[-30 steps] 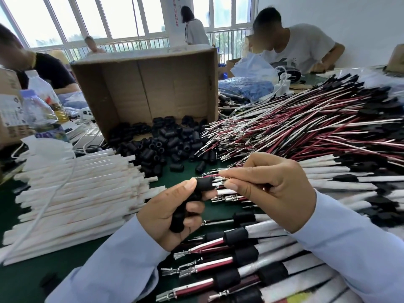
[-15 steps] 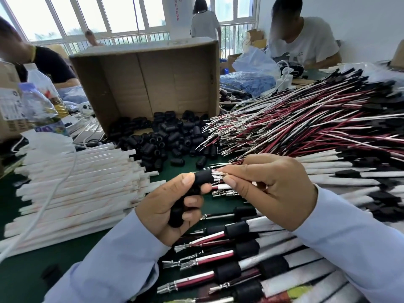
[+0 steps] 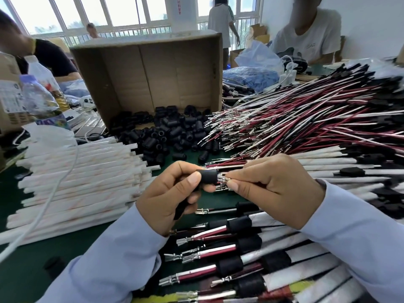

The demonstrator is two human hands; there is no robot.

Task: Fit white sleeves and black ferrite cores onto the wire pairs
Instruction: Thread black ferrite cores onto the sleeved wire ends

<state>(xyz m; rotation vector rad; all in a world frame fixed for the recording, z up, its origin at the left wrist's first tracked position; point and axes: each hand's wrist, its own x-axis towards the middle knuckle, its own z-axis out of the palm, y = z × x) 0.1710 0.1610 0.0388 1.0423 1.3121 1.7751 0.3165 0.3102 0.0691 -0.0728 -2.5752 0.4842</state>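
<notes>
the left hand (image 3: 172,193) pinches a black ferrite core (image 3: 208,177) above the desk (image 3: 32,254). the right hand (image 3: 273,184) pinches the wire pair's terminals (image 3: 223,179) at its mouth. keep both terminals together and square to the bore. room is tight, with finished pairs (image 3: 218,248) lying beneath and white sleeves (image 3: 76,171) to the left.

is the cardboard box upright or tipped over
Tipped on its side: the cardboard box has its open mouth facing the camera, and black ferrite cores spill out of it onto the table.
</notes>
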